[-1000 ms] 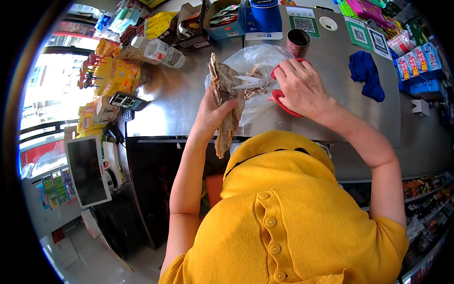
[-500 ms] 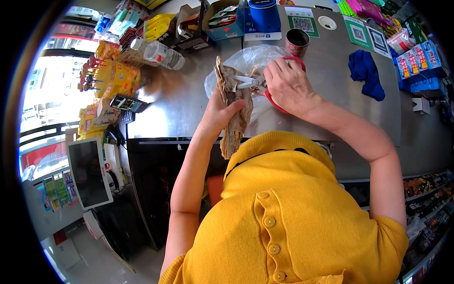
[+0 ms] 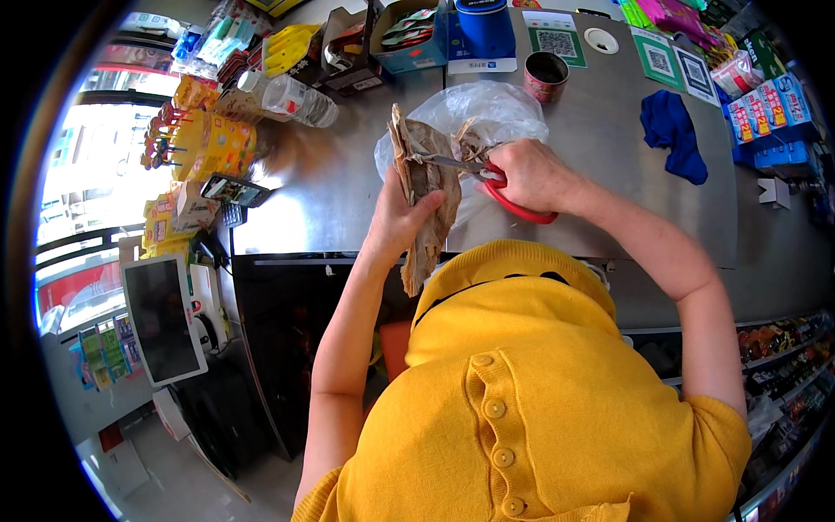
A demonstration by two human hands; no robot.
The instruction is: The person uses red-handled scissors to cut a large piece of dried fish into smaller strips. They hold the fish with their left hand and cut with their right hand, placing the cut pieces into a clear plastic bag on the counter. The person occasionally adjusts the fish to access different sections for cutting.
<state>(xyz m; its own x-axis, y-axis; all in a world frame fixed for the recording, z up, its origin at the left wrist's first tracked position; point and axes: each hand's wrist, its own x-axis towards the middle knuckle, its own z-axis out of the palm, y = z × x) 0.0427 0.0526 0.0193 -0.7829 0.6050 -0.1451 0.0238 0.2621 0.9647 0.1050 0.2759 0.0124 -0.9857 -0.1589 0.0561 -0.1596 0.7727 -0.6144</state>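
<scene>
My left hand (image 3: 406, 211) is wrapped round a long, stiff, dried brown slab (image 3: 428, 178), thumb across its face. Its rough, frayed edges look like dried fish or bark; I cannot tell which. In my right hand (image 3: 532, 178) are scissors with red handles (image 3: 524, 211), gripped through the loops. Their metal blades (image 3: 445, 162) point left across the slab's upper part, above my left thumb. Behind the blades, small brown scraps (image 3: 470, 139) lie on a clear plastic bag (image 3: 500, 109) spread on the metal counter (image 3: 600, 187).
Beyond the bag stands an open dark red tin (image 3: 546, 78). A blue cloth (image 3: 671, 135) lies at the right. Clear plastic bottles (image 3: 300, 100), a phone (image 3: 235, 190) and a yellow lollipop tub (image 3: 213, 143) are at the left. Boxes of packets (image 3: 409, 39) and a blue canister (image 3: 485, 35) line the back.
My right hand has turned and dropped lower, swinging the red handles downward. The scissor blades have come together over the slab. My left hand has barely moved.
</scene>
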